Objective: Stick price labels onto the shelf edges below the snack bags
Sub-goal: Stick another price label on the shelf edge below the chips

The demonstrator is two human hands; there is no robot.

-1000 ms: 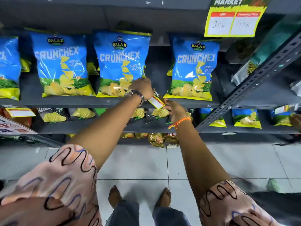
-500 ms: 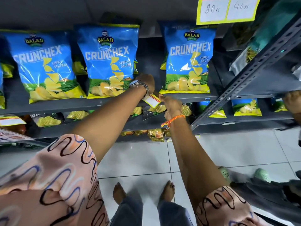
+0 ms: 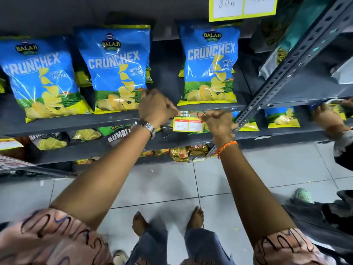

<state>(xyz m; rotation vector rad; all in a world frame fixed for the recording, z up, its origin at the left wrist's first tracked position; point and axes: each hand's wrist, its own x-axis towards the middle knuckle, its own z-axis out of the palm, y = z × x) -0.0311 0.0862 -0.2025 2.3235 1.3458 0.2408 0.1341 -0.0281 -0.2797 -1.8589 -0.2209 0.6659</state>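
Forearms reach out from my patterned pink sleeves over the pale tiled floor (image 3: 172,180), both raised to one shelf, so the label is handled two-handed.

My left hand (image 3: 155,109), steel watch at the wrist, is closed in a pinch on the top left corner of the yellow-bordered paper price label with red and white boxes (image 3: 188,124). My right hand (image 3: 217,122), orange thread at the wrist, has its fingers (image 3: 204,116) curled narrow on the top right corner. Holding the two upper corners keeps the paper taut and level; my judgement is that this is why it hangs square rather than skewed.

The label sits at the front edge of the dark grey metal shelf (image 3: 76,121), top strip against the edge, lower part hanging free in front of the row beneath. It lies under the right-hand blue Crunchex crisp bag (image 3: 210,66), toward its left side. I cannot tell whether the adhesive has taken.

Two more blue Crunchex bags (image 3: 114,69) stand to the left with no label on the edge beneath them, so the job looks part done. Higher up hangs a larger yellow-framed price card (image 3: 242,6). At far right another person's hand (image 3: 324,116) is on the next bay.
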